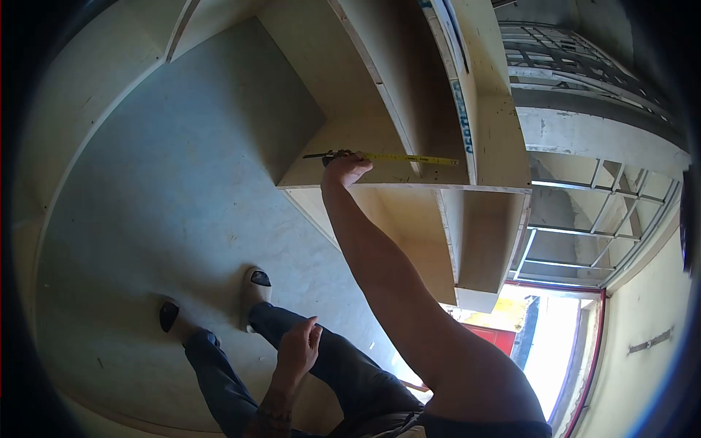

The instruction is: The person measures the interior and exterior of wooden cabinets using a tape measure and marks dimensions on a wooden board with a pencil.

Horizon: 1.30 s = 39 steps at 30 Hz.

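My right hand (346,169), on the outstretched right arm, is closed around a tape measure (412,158) at the edge of a wooden shelf unit (409,187). Its yellow blade runs out to the right across the shelf fronts. A thin dark pointed item (315,155) sticks out to the left of this hand; its kind cannot be made out. My left hand (298,349) hangs in front of my jeans with its fingers curled in, and nothing shows in it. The tape's case is mostly hidden by the right hand.
Grey-blue floor (161,182) lies around my shoes (255,292). A curved pale wooden panel (80,157) borders it on the left. Metal window bars (599,233) stand at the right, above a bright doorway (548,350) with a red frame.
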Tool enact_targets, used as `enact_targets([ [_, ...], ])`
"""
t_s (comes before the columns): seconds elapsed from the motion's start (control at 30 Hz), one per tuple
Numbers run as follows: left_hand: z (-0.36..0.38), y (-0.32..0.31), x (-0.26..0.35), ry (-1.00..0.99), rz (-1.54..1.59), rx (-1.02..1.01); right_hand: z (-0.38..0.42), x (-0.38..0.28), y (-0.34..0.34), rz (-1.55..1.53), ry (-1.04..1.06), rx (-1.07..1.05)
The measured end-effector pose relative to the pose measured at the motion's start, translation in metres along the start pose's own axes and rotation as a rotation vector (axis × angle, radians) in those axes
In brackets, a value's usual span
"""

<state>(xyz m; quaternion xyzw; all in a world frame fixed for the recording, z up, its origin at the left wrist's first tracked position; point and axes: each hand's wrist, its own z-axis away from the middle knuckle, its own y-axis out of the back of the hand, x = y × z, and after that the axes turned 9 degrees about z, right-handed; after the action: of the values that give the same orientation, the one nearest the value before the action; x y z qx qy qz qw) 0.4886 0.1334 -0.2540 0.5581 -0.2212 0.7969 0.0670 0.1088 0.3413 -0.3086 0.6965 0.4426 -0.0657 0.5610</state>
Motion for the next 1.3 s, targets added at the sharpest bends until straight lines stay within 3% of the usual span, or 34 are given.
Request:
enact_targets([
  [0.37,-0.012,0.011,0.005,0.108,0.142,0.071,-0.022,-0.007,0.008,-0.089,0.029,0.003],
  [1.3,-0.027,0.006,-0.004,0.107,0.144,0.171,-0.039,0.014,0.024,0.013,0.052,-0.086],
])
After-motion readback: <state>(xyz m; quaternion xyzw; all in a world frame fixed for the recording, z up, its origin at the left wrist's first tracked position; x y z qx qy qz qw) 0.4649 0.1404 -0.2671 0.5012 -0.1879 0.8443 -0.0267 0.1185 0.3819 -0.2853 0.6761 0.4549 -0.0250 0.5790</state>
